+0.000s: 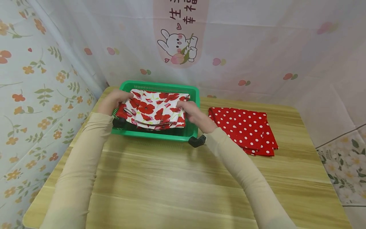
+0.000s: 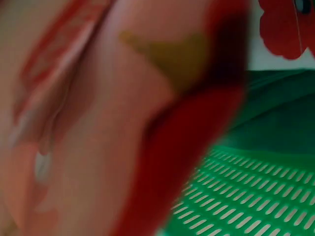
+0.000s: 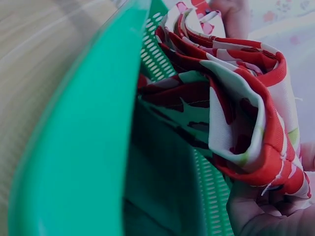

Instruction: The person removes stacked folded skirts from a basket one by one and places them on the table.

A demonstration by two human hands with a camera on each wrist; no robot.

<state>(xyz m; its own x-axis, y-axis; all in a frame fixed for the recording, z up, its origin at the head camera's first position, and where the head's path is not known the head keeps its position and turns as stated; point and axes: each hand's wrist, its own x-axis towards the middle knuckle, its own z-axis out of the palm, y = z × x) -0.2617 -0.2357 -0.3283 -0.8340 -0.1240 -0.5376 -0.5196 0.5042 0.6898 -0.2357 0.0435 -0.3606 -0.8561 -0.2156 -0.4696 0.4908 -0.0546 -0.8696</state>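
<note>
A folded cloth with red poppies on white (image 1: pixel 154 109) is held level over the green plastic basket (image 1: pixel 154 137), inside its rim in the head view. At the cloth's left end my left hand (image 1: pixel 112 99) grips it, thumb on top. Opposite, my right hand (image 1: pixel 197 116) pinches the right end, thumb above and fingers beneath. Stacked, rolled-looking layers of the poppy cloth (image 3: pixel 275 128) show in the right wrist view, beside the basket's near wall (image 3: pixel 78 147). Blurred fabric close to the lens fills much of the left wrist view, above slotted green plastic (image 2: pixel 246 196).
A folded red cloth with white dots (image 1: pixel 243 128) lies on the wooden table (image 1: pixel 171 184), right of the basket. Printed curtains (image 1: pixel 243 47) hang along the back and the left side. Black wrist devices (image 1: pixel 197 141) sit close to the basket's front rim.
</note>
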